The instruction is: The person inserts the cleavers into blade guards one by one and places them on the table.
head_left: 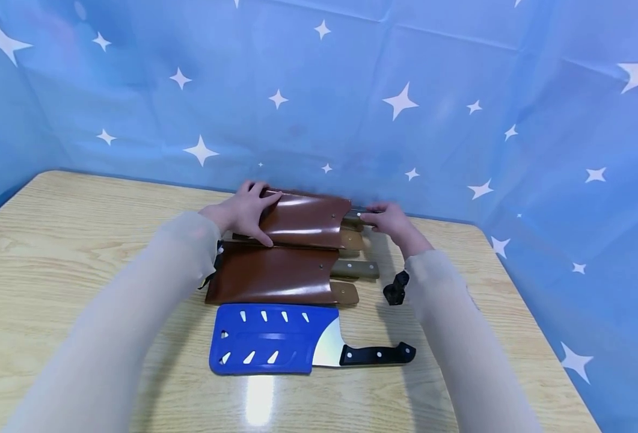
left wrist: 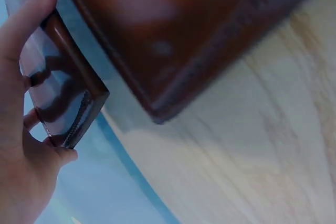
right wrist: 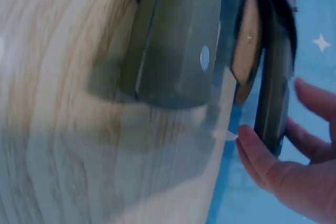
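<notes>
At the back of the table lies a knife in a brown leather sheath. My left hand grips its left end, thumb on the near side and fingers over the far edge. In the left wrist view, the fingers curl round the sheath's corner. At the other end, my right hand holds the knife's dark handle between thumb and fingers. In front lies a second brown leather sheath, with an olive knife handle sticking out to the right. Nearest is a cleaver with a black handle in a blue slotted blade cover.
The light wooden table ends close behind the far sheath, against a blue curtain with white stars. A small black device is at the right wrist.
</notes>
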Available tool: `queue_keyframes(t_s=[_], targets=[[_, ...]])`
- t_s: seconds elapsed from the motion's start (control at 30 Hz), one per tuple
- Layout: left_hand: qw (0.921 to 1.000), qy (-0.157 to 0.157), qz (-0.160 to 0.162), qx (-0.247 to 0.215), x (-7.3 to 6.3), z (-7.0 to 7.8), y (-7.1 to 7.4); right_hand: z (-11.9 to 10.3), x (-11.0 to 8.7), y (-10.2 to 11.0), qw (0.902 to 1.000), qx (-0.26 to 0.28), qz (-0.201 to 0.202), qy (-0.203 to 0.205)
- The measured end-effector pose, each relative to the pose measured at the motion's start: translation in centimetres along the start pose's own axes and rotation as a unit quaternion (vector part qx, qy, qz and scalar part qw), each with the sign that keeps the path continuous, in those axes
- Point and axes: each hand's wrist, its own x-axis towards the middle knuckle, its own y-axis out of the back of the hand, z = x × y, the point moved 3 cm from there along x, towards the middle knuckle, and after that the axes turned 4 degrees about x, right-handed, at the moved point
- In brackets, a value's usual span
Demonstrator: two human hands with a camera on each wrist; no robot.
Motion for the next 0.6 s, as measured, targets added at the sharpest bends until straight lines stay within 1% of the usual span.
queue_keyframes(t_s=[0.07,0.13,0.3,0.37,0.43,0.5,0.6], targets=[[0.9999,0.008,-0.011,0.008,-0.1,-0.3,-0.3,0.1,0.1,-0.2,0.9996,0.027,-0.008,-0.008],[0.9997,0.009,-0.018,0.011,-0.2,-0.6,-0.5,0.1,0.1,-0.3,0.9985,0.051,-0.01,-0.017],[0.9997,-0.001,-0.024,0.003,-0.3,-0.9,-0.9,0.3,-0.1,-0.7,0.9931,0.112,-0.01,-0.034],[0.9997,-0.002,-0.025,-0.004,-0.3,-0.9,-1.0,0.5,0.0,-0.9,0.9898,0.136,-0.016,-0.038],[0.9996,-0.003,-0.025,-0.008,-0.3,-0.9,-1.1,0.8,0.1,-1.1,0.9879,0.148,-0.025,-0.04],[0.9995,-0.002,-0.033,-0.003,-0.2,-0.8,-1.2,0.9,0.1,-1.2,0.9882,0.143,-0.039,-0.04],[0.9983,0.012,-0.057,0.005,-0.2,-0.7,-1.3,0.8,-0.1,-1.1,0.9943,0.091,-0.043,-0.034]])
